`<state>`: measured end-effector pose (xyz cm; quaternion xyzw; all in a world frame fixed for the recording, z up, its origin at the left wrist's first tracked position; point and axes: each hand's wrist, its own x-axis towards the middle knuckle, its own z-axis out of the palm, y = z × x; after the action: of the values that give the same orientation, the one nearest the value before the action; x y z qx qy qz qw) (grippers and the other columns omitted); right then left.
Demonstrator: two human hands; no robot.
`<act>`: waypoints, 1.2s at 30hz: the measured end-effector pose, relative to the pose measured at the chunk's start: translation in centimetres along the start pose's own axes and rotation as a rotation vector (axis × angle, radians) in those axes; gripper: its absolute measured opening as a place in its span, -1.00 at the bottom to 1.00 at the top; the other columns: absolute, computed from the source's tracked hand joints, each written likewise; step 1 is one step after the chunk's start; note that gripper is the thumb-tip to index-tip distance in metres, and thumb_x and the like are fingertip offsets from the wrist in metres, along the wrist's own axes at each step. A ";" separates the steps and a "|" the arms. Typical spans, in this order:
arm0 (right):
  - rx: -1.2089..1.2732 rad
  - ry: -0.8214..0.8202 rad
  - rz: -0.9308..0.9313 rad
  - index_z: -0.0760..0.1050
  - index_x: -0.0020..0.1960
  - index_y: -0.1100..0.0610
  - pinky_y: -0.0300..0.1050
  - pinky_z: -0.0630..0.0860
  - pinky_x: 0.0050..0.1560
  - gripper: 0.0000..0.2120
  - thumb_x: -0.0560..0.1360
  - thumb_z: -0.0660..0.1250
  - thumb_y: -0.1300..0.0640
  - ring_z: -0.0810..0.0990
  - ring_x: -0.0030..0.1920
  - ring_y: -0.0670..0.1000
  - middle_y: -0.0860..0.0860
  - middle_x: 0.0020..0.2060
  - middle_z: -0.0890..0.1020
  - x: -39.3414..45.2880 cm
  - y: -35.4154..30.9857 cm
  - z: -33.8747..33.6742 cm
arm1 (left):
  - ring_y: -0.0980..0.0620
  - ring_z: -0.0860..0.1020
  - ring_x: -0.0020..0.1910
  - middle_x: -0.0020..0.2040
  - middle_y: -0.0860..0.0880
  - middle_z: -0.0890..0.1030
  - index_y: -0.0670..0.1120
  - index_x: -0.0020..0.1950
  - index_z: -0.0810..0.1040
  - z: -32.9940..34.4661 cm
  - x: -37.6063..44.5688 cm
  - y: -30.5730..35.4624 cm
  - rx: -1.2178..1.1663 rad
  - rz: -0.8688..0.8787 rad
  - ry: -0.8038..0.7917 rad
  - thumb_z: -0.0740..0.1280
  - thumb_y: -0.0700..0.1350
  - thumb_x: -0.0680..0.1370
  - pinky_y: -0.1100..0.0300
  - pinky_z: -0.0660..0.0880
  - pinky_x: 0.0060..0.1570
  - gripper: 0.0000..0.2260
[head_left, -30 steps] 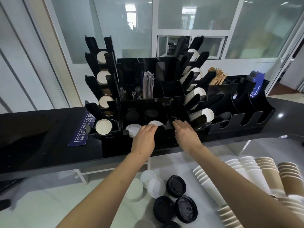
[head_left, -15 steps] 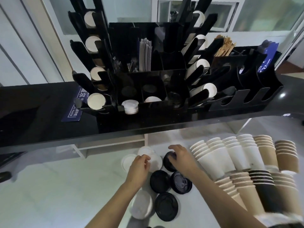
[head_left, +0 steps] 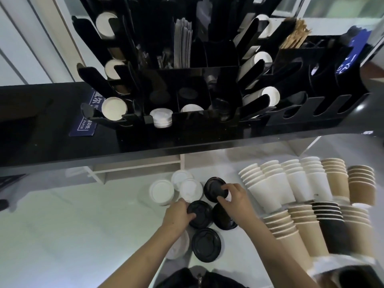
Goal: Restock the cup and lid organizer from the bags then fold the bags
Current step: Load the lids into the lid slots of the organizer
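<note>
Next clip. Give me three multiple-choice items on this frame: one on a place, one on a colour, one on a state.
1. Where are the loose lids being picked from?
A. the low white surface
B. the black counter
C. the organizer's top slot

2. What colour is the lid under the right hand?
A. white
B. black
C. brown

3. The left hand is
A. flat on the counter
B. gripping a black lid
C. holding a cup

Key: A, the lids lie on the white surface below the black counter; B, the right hand grips a black lid; B, the left hand curls on another black lid.
</note>
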<state>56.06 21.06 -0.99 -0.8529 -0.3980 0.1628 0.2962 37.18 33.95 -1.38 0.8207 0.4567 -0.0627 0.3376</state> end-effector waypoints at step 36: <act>0.792 0.125 0.258 0.61 0.13 -0.05 -0.06 0.56 0.21 -0.75 0.67 0.27 0.26 0.64 0.17 0.00 -0.12 0.03 0.70 -4.0 -2.0 -1.8 | 0.01 0.69 -0.11 -0.11 0.01 0.69 0.03 0.00 0.51 -2.0 -3.6 4.9 -0.696 0.051 0.066 0.51 0.11 0.42 -0.09 0.64 0.03 -0.71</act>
<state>53.23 18.29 1.84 -0.7244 -0.1758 0.2869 0.6017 38.62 30.88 4.02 0.6689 0.4409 0.1319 0.5838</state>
